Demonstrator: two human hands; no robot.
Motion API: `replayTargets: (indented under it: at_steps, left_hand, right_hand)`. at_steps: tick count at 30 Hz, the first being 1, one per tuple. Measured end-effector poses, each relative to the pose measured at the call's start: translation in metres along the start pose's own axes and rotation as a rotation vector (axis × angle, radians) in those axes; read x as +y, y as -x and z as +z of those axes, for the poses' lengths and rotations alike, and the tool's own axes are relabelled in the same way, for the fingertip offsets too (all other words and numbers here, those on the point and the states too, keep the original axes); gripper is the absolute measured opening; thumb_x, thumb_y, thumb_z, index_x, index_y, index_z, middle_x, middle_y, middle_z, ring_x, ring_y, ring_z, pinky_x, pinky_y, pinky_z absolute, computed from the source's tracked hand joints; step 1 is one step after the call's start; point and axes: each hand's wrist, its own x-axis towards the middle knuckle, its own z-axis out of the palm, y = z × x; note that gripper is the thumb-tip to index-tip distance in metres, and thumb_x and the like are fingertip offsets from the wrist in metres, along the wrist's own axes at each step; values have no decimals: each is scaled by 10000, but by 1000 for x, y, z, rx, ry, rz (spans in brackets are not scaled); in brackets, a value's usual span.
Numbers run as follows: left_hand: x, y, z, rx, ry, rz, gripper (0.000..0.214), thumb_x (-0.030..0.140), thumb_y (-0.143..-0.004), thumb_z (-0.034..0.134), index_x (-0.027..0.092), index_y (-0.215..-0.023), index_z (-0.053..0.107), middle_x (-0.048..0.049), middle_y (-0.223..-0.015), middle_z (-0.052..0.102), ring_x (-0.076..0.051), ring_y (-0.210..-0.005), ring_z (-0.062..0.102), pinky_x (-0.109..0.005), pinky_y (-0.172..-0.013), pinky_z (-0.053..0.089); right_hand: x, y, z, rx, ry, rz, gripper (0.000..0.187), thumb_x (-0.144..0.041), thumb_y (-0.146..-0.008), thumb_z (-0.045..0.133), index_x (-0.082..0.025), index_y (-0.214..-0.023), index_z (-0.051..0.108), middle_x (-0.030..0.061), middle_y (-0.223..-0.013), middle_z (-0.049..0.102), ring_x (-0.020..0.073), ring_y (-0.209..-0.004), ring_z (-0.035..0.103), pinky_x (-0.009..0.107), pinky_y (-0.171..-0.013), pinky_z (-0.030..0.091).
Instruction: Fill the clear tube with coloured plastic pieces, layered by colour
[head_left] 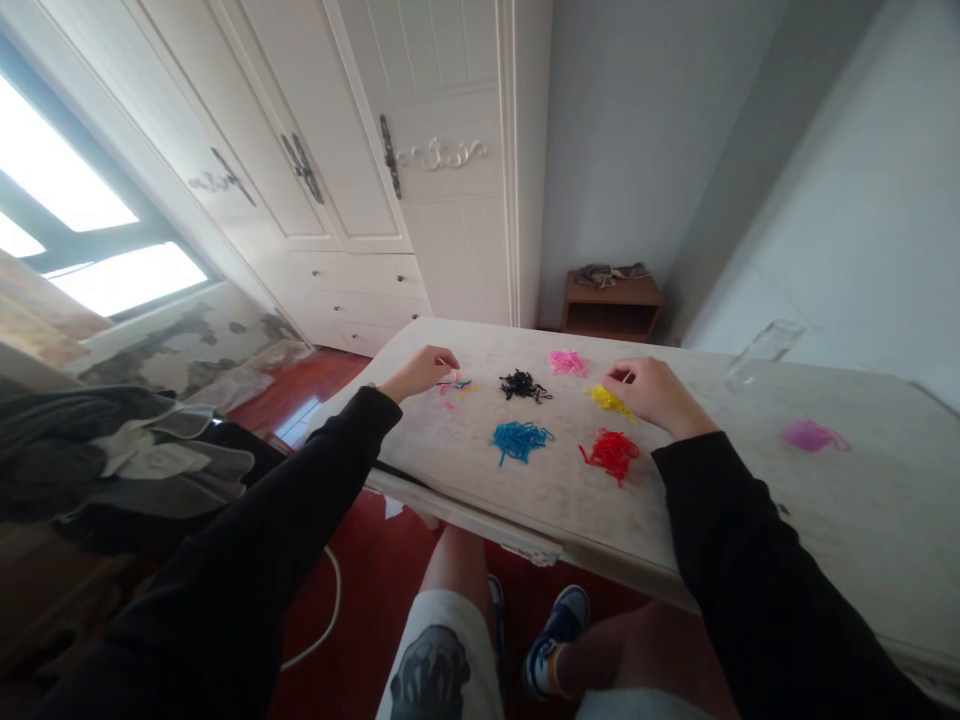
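Piles of short, thin, coloured strands, perhaps small elastic bands, lie on the white table [720, 500]. My left hand [422, 371] is pinched above a small mixed-colour group [459, 390] at the left; what its fingertips hold is too small to make out. My right hand [651, 392] is closed in a pinch beside the yellow pile [609, 401], partly covering it. Whether a strand is between those fingers I cannot tell. Between the hands lie the black pile [523, 384] and the pink pile [567, 363]. Nearer me are the blue pile [519, 441] and the red pile [612, 455].
A clear glass [765, 354] lies or leans at the table's back right. Closer on that side is a purple-pink item [814, 436]. Beyond the table stand a white wardrobe [450, 240] and a small brown cabinet [613, 300]. Dark clothing [142, 460] is heaped at left.
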Motion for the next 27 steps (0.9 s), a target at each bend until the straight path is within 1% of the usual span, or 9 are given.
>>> replayTargets:
  at_steps: [3, 6, 8, 10, 13, 17, 21, 25, 27]
  left_hand:
    - [0, 8, 0, -38, -13, -15, 386, 414, -765, 661, 169, -1038, 778, -79, -960, 763, -207, -832, 690, -287, -728, 527]
    - [3, 18, 4, -165, 6, 64, 580, 551, -728, 735, 166, -1161, 748, -114, -1164, 737, -253, -1032, 686, -325, -871, 541]
    - [6, 25, 5, -239, -19, 152, 659, 552, -683, 793, 173, -1218, 725, -118, -1236, 706, -264, -1100, 660, -350, -952, 522]
    - [6, 31, 5, -278, -58, 217, 688, 518, -654, 834, 182, -1242, 714, -108, -1224, 690, -254, -1073, 652, -359, -962, 514]
    - [3, 38, 5, -248, -46, 257, 564, 469, -705, 807, 186, -1187, 731, -88, -1094, 692, -222, -953, 647, -342, -884, 522]
    - [-2, 45, 9, -139, -4, 267, 268, 389, -803, 716, 191, -978, 758, -71, -993, 705, -191, -865, 646, -306, -814, 508]
    - [3, 50, 15, -64, -80, 250, 114, 279, -833, 644, 185, -806, 703, -45, -852, 684, -178, -787, 607, -293, -772, 472]
    - [7, 49, 17, -40, -74, 288, 55, 239, -841, 606, 196, -831, 638, -13, -776, 631, -164, -740, 562, -283, -724, 434]
    - [5, 45, 15, -13, 20, 241, 85, 259, -840, 607, 202, -899, 628, 8, -741, 605, -152, -692, 545, -272, -672, 419]
  right_hand:
    - [-1, 0, 0, -8, -5, -5, 202, -296, -812, 610, -189, -723, 757, 68, -728, 747, 200, -674, 652, 316, -659, 427]
    - [-1, 0, 1, -15, 5, -13, 211, -309, -813, 610, -189, -733, 764, 74, -738, 750, 200, -668, 650, 317, -655, 430]
    - [0, 0, 2, -22, 13, -18, 211, -316, -812, 612, -192, -737, 765, 75, -751, 754, 201, -672, 651, 319, -657, 431]
    - [1, 0, 3, -28, 19, -20, 212, -319, -813, 610, -197, -734, 764, 73, -760, 759, 201, -672, 652, 320, -656, 432]
    - [1, 0, 4, -35, 27, -22, 216, -332, -818, 617, -203, -731, 767, 73, -765, 764, 205, -664, 658, 322, -645, 433]
    - [0, -1, 4, -49, 31, -33, 213, -332, -828, 632, -204, -727, 770, 75, -735, 764, 215, -661, 665, 322, -633, 434]
    - [1, -2, 5, -63, 39, -41, 207, -320, -835, 636, -206, -731, 774, 71, -749, 771, 212, -660, 660, 321, -633, 433]
    - [2, -2, 6, -87, 53, -22, 215, -327, -841, 632, -199, -758, 783, 74, -765, 770, 208, -655, 651, 324, -631, 428]
    - [2, -2, 6, -87, 62, -25, 214, -326, -836, 631, -198, -758, 785, 76, -761, 766, 211, -666, 653, 327, -640, 428]
